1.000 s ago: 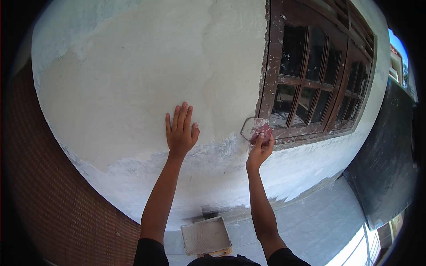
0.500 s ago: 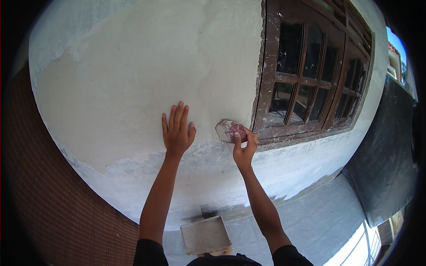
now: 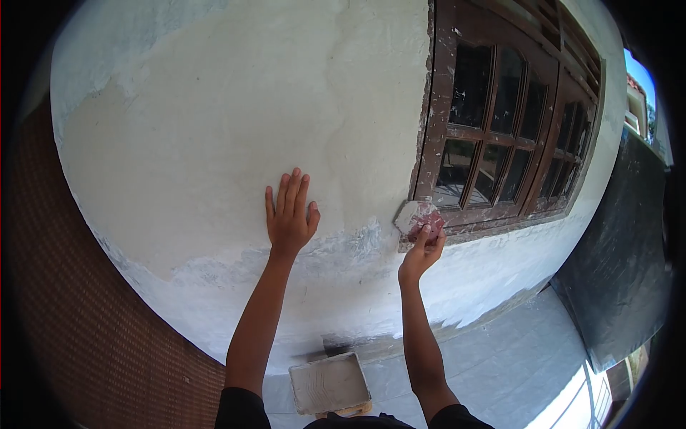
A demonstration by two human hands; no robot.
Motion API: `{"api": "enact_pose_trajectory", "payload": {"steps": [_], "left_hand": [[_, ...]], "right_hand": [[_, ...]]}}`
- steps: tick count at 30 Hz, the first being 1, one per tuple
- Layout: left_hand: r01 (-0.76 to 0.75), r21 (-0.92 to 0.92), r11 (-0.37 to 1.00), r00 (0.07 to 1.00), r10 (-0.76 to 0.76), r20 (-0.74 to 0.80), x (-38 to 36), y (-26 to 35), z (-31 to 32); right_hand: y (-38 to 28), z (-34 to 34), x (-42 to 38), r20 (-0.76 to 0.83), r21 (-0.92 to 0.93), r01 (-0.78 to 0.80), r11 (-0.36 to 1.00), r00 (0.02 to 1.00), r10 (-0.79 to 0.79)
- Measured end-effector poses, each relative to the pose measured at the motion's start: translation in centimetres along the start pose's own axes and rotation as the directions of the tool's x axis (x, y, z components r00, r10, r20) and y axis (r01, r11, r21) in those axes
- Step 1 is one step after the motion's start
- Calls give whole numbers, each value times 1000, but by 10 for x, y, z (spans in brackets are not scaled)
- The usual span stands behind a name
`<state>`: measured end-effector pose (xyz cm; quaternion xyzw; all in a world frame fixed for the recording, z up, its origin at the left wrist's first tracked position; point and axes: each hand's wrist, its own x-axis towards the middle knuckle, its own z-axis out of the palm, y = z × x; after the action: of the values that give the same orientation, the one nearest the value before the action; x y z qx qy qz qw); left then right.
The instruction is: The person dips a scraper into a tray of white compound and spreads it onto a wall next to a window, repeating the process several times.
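Note:
My left hand (image 3: 291, 223) lies flat against the plastered wall (image 3: 214, 143), fingers spread and pointing up. My right hand (image 3: 420, 256) grips a reddish scraper (image 3: 426, 222) by its lower edge, thumb on the near face. Pale filler smears cover much of the scraper, most of all its upper left part. It overlaps the lower left corner of the brown window frame (image 3: 464, 220) in this view. Left of it, a whiter streaky patch (image 3: 364, 239) marks the wall.
A rectangular tray (image 3: 330, 384) with pale paste in it stands below, between my forearms. Grey sheeting (image 3: 493, 357) covers the ground. A brown woven panel (image 3: 93, 286) runs along the left, and a dark sheet (image 3: 614, 243) hangs at the right.
My right hand has moved the scraper right, from the bare wall to the window frame's corner. A whiter streaky patch shows where it was. My left hand stays flat on the wall.

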<state>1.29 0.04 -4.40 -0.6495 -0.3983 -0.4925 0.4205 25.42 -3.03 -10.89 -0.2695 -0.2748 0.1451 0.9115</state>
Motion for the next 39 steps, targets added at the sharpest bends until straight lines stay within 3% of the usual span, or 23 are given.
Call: {"api": "enact_pose_trajectory", "payload": {"steps": [4, 6, 8, 10, 12, 14, 16, 17, 18, 19, 21, 22, 23, 24, 25, 26, 27, 30, 32, 34, 35, 38, 39], "left_hand": [[-2, -14, 1000, 1000, 2, -8, 0, 0, 2], [0, -23, 1000, 1000, 0, 4, -1, 2, 0], [3, -22, 1000, 1000, -3, -1, 1, 1, -1], [-7, -1, 1000, 1000, 7, -2, 1, 1, 0], [-4, -16, 1000, 1000, 4, -7, 2, 0, 2], [5, -30, 1000, 1000, -5, -4, -1, 1, 1], [4, -23, 1000, 1000, -4, 5, 0, 1, 0], [5, -17, 1000, 1000, -5, -2, 1, 0, 0], [0, -8, 1000, 1000, 0, -1, 0, -1, 1], [-9, -3, 1000, 1000, 9, 4, -1, 0, 1], [-7, -15, 1000, 1000, 7, 0, 0, -1, 3], [1, -21, 1000, 1000, -1, -3, -1, -1, 3], [2, -24, 1000, 1000, -2, 0, -3, 1, 2], [3, -25, 1000, 1000, -3, 8, -3, 1, 1], [2, -23, 1000, 1000, -1, 10, 0, 0, 0], [1, -18, 1000, 1000, -1, 3, 2, -2, 0], [0, -17, 1000, 1000, 0, 0, 1, -1, 0], [5, -33, 999, 1000, -5, 0, -1, 1, 1], [8, -35, 999, 1000, -8, -5, -1, 0, 0], [7, -41, 999, 1000, -7, 5, 1, 0, -2], [8, -38, 999, 1000, -8, 1, 1, -1, -2], [1, -30, 1000, 1000, -1, -5, 1, 0, 0], [-1, -28, 1000, 1000, 1, -9, 1, -1, 1]], "right_hand": [[14, -13, -18, 569, -407, 513, 756, 790, -230], [20, -11, -4, 250, -383, 253, 888, 954, -164], [1, -3, 2, -13, -92, 28, 995, 999, -29], [-2, -7, -7, 37, -150, 58, 987, 998, -54], [14, -15, -15, 487, -340, 502, 795, 817, -308], [13, -15, -12, 540, -420, 518, 745, 802, -254], [6, -4, -3, -3, -63, -6, 998, 1000, 6], [-17, 5, -7, -71, 36, -69, 997, 995, 72], [-11, 3, -11, -67, 41, -68, 997, 995, 70], [-1, -4, -16, 152, -166, 110, 980, 985, -85], [13, -17, -20, 582, -383, 501, 776, 783, -219], [10, -14, -18, 581, -390, 499, 774, 786, -214], [4, -4, -12, 272, -269, 225, 936, 950, -150], [-4, 6, -10, -31, -37, -20, 999, 999, 19], [-19, 11, -12, -45, 74, -48, 996, 998, 52], [-13, 10, -16, -40, 80, -47, 996, 998, 50], [-2, 6, -24, 166, -85, 107, 991, 982, -92], [8, 1, -31, 700, -240, 678, 694, 616, -360], [7, 4, -22, 564, -398, 523, 754, 788, -249], [3, 13, -3, 135, -97, 62, 993, 990, -49], [-6, 10, 3, 63, -90, 49, 995, 997, -44], [-18, 16, -9, 209, -76, 101, 992, 974, -84], [4, 9, -15, 359, -196, 260, 945, 916, -178]]}}
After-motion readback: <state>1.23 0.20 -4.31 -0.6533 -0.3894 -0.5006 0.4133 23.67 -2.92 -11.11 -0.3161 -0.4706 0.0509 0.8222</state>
